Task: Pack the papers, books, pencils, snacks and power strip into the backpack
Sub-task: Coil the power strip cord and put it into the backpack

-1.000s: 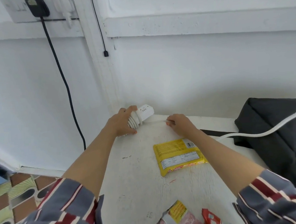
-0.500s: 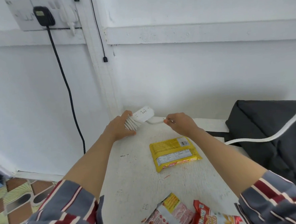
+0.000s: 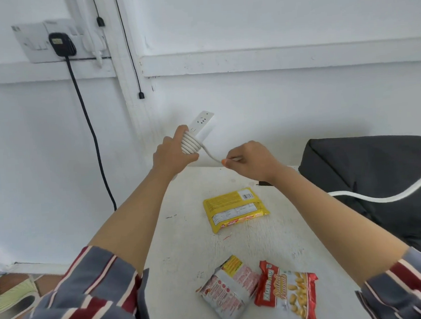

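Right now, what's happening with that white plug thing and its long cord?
A person is getting the power strip ready to pack. Their left hand grips it, with loops of its white cord round it, while the right hand pinches the loose cord. The rest trails over the dark backpack. A yellow packet, a white packet and a red packet lie on the table, unpacked.

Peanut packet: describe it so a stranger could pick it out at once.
On the white table, look to the near edge, where two snack packets lie side by side. The peanut packet is the right one. It is red with pictured peanuts, unlike the silver packet beside it and the yellow packet farther back.
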